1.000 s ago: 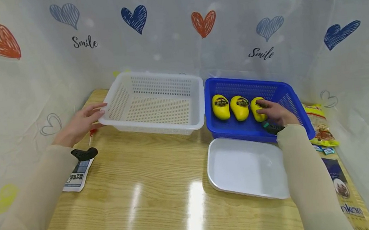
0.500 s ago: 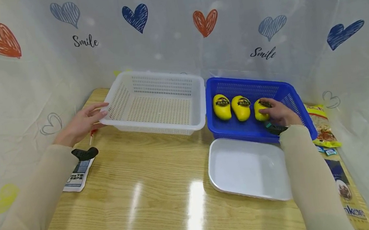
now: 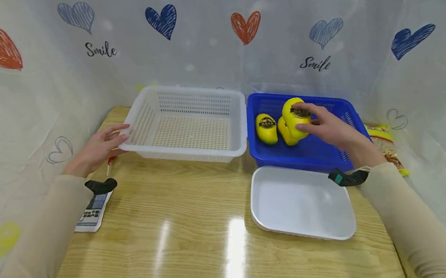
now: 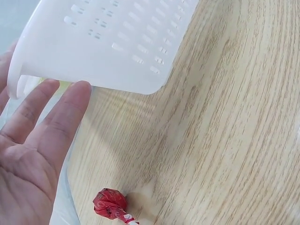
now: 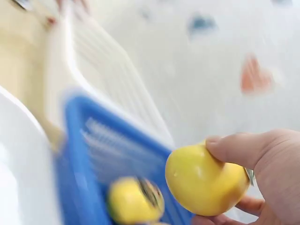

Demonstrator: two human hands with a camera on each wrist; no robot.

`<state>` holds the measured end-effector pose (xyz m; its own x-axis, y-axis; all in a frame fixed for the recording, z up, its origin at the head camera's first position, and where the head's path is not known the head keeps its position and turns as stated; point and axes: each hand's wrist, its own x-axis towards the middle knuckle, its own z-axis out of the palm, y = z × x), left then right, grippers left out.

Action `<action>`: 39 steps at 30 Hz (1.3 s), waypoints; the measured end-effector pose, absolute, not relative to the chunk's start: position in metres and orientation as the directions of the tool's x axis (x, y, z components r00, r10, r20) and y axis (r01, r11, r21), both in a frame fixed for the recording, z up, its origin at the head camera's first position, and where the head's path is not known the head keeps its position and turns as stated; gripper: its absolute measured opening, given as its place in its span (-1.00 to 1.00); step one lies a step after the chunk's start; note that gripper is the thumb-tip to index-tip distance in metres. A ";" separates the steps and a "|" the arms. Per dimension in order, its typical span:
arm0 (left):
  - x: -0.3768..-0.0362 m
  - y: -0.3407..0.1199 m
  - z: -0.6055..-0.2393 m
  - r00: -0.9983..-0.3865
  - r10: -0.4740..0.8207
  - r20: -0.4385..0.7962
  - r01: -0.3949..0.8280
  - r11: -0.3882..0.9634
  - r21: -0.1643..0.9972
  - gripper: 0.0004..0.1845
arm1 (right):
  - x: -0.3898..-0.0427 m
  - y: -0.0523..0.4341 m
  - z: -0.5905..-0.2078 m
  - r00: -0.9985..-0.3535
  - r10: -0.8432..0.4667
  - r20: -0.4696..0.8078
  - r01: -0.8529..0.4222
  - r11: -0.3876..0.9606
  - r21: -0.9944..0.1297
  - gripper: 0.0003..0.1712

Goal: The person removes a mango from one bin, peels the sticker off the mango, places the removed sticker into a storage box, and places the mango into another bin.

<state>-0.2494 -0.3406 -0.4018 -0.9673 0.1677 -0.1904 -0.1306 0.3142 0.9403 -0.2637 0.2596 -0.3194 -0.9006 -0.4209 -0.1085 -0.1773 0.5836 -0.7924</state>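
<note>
My right hand (image 3: 327, 125) holds a yellow mango (image 3: 296, 120) with a dark printed label, raised over the blue basket (image 3: 261, 155). In the right wrist view, the thumb presses one side of this mango (image 5: 199, 180) and fingers curl beneath. Two more mangoes lie in the blue basket: one at the left (image 3: 266, 130), another (image 3: 286, 133) partly hidden behind the raised one. My left hand (image 3: 99, 147) grips the left rim of a white perforated basket (image 3: 188, 154). Two of its fingertips touch that basket's outer wall (image 4: 108, 56) below the rim in the left wrist view.
A white tray (image 3: 301, 203) sits in front of the blue basket. A red-wrapped lollipop (image 4: 110, 204) lies below the left hand. A printed pouch (image 3: 92, 215) is at the left edge, and a yellow snack bag (image 3: 387, 146) at the right, partly behind the arm.
My right hand has lifted the rightmost mango and moved it up and left, over the middle one. My left hand has stayed at the white basket's rim.
</note>
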 end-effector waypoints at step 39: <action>-0.252 -0.342 -0.403 -0.970 0.165 -0.176 -0.103 0.375 0.921 -0.32 | -0.200 0.074 -0.412 -0.606 -0.753 -0.256 -0.470 0.599 -0.648 -0.33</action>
